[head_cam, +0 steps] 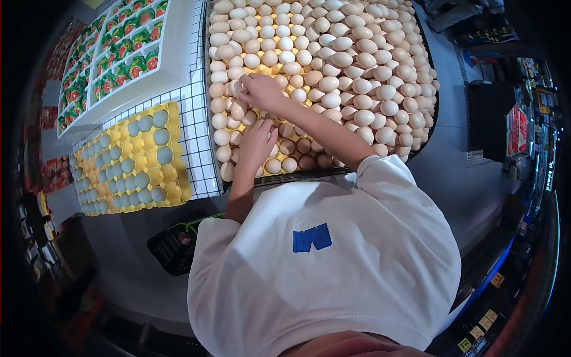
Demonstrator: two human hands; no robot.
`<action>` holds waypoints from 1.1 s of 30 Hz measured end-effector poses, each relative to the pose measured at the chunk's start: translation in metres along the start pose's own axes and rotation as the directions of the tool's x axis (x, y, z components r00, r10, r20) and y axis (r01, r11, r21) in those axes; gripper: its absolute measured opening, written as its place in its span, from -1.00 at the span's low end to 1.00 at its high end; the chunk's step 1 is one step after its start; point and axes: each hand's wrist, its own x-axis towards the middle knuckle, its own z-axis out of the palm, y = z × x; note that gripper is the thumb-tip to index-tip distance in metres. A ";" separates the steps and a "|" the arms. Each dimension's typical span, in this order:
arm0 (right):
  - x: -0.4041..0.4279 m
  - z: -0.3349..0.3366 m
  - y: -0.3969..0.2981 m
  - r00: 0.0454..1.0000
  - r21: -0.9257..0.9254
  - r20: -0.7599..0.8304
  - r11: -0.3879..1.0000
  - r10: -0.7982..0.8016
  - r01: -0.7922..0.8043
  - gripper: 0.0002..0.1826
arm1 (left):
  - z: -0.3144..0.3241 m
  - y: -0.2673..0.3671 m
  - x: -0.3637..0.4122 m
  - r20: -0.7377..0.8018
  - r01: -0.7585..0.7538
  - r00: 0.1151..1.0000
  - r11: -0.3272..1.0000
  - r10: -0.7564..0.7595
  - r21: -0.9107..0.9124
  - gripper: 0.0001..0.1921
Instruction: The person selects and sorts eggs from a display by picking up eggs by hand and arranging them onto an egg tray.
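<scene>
In front of me, rows of cream and light-brown eggs (272,165) rest in yellow egg trays (263,70). My right hand (264,91) reaches across from the right, its curled fingertips against an egg (235,88) near the left side. Whether the fingers grip that egg is hard to see. Just nearer to me, my left hand (258,142) is low over the trays, fingers bent among the eggs. Its fingertips are partly hidden, so I cannot tell whether they hold one. Bare yellow cups show around both hands.
Eggs are piled higher on the right (366,80), up to the display's dark rim (430,129). To the left, a yellow tray of bluish eggs (125,165) lies on a white grid-patterned surface (196,147). Beyond it stands a white box of green-and-red packs (125,58). A dark basket (171,252) is below.
</scene>
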 end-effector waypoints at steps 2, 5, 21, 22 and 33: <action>0.006 0.009 -0.012 0.998 -0.067 -0.068 0.998 -0.012 0.008 -0.60 | 0.001 0.001 0.000 0.024 0.017 1.000 1.000 -0.017 0.003 -0.78; 0.014 0.017 -0.017 0.987 -0.143 -0.158 0.989 -0.042 0.019 -0.56 | 0.000 -0.001 -0.003 -0.005 -0.011 1.000 0.999 0.011 0.039 -0.78; -0.106 -0.149 0.090 0.989 0.273 -0.109 0.960 0.101 -0.068 -0.63 | 0.001 0.000 -0.003 0.015 0.024 1.000 0.999 -0.023 -0.031 -0.79; -0.113 -0.157 0.097 0.984 0.160 -0.169 0.987 0.062 -0.035 -0.63 | 0.001 -0.001 -0.003 0.013 0.018 1.000 0.999 -0.018 -0.032 -0.79; -0.122 -0.161 0.120 0.975 -0.129 -0.214 0.991 -0.054 0.027 -0.60 | 0.002 0.000 -0.004 0.015 0.023 1.000 1.000 -0.023 -0.013 -0.81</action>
